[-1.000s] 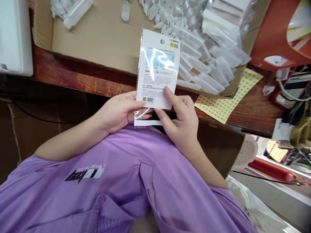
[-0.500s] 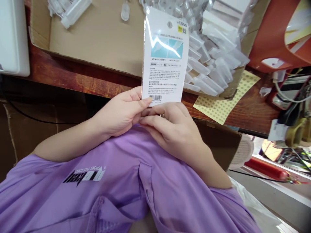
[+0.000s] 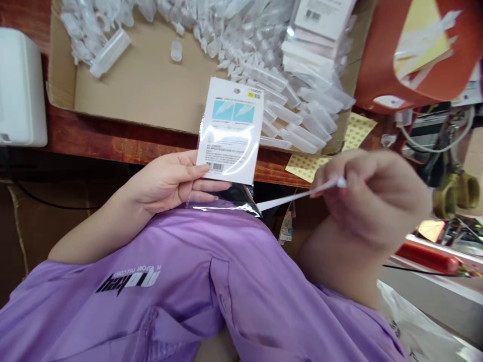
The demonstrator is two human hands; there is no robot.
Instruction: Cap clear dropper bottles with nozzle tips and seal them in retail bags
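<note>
Packet (image 3: 231, 136), clear with a printed card inside, is held in front of the cardboard box (image 3: 132, 110) by the person's left hand (image 3: 166, 181), thumb on the card's lower corner and fingers behind. A white strip (image 3: 283, 201) runs from the packet's lower right corner to the right hand (image 3: 370, 201), blurred, fingers closed on its end. Clear plastic tubes (image 3: 307, 136) lie in the box, beside a yellow dotted sheet (image 3: 307, 167).

1 head-worn view, facing forward-down
</note>
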